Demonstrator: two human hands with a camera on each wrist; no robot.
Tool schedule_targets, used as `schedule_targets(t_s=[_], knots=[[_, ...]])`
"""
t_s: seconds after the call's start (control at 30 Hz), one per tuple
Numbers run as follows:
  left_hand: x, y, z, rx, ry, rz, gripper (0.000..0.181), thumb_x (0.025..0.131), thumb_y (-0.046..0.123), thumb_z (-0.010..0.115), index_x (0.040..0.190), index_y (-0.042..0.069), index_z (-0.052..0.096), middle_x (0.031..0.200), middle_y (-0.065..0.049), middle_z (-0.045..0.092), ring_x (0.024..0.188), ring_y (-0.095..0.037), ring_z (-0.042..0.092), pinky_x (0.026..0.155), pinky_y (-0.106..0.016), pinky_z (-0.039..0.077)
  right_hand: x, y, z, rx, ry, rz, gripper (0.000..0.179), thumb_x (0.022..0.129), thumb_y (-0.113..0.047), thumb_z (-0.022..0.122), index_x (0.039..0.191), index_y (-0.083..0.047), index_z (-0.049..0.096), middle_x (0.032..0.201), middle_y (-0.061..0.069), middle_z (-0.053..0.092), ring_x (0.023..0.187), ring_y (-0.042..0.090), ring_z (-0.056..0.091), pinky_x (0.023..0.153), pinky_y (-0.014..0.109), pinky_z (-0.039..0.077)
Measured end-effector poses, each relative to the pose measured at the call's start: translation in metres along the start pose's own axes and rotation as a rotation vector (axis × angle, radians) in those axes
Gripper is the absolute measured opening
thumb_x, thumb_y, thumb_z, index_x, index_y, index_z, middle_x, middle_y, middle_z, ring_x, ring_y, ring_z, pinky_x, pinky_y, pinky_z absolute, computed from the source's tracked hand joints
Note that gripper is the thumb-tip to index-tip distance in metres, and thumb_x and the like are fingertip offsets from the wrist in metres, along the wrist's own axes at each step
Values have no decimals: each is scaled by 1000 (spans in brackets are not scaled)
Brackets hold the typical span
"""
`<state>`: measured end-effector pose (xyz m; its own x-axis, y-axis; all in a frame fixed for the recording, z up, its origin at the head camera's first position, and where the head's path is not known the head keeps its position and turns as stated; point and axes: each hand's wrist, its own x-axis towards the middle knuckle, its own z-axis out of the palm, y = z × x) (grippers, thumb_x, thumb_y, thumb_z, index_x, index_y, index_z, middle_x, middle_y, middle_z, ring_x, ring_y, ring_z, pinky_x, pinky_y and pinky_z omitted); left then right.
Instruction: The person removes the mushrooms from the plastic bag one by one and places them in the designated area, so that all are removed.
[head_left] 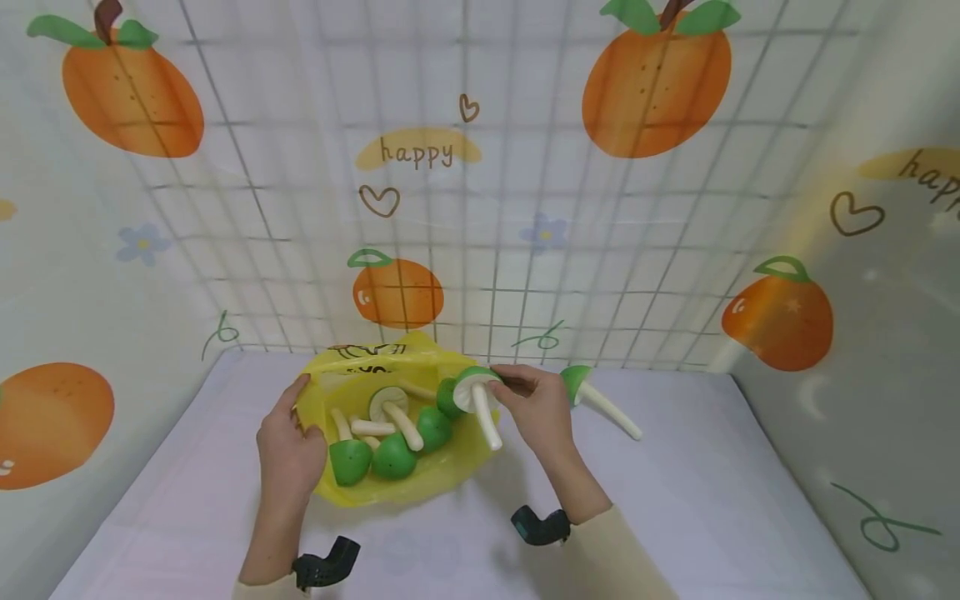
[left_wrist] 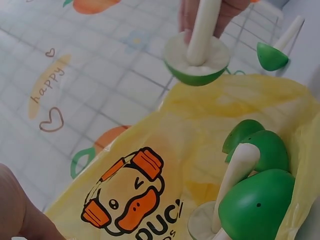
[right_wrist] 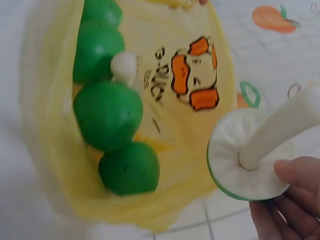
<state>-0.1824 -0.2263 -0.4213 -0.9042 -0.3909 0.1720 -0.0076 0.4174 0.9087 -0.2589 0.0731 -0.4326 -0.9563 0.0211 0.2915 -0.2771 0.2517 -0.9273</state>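
A yellow plastic bag [head_left: 457,468] with a duck print lies with its mouth spread wide. Inside are several toy mushrooms [head_left: 393,458] with green caps and white stems. My left hand [head_left: 291,454] grips the left edge of the bag, thumb toward the front. My right hand [head_left: 542,412] pinches another toy mushroom [right_wrist: 250,155] by the rim of its cap, over the bag's right side. In the right wrist view, the thumb lies on the cap's pale underside and fingers are beneath the green side.
One more toy mushroom [head_left: 611,412] lies on the pale table [head_left: 712,500], right of the right hand. Behind the table stands a wire grid [head_left: 495,292] covered by a sheet printed with oranges. Similar printed sheets hang at both sides.
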Motion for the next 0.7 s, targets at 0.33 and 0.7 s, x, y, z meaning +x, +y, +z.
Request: schedule_targets(t_s=[0.33, 0.7], knots=[[0, 1, 0, 2, -7, -8, 74, 90, -17, 38, 161, 3, 40, 160, -25, 43, 138, -39, 53, 106, -50, 51, 4, 25, -28, -22, 46, 50, 24, 92, -5, 80, 116, -3, 80, 117, 13, 77, 109, 28, 73, 87, 23, 59], [-1, 1, 0, -13, -15, -20, 74, 91, -17, 38, 162, 4, 39, 162, -25, 41, 139, -39, 51, 107, -50, 50, 9, 47, -58, -35, 82, 91, 26, 95, -9, 78, 120, -2, 78, 122, 16, 74, 112, 25, 72, 87, 17, 57]])
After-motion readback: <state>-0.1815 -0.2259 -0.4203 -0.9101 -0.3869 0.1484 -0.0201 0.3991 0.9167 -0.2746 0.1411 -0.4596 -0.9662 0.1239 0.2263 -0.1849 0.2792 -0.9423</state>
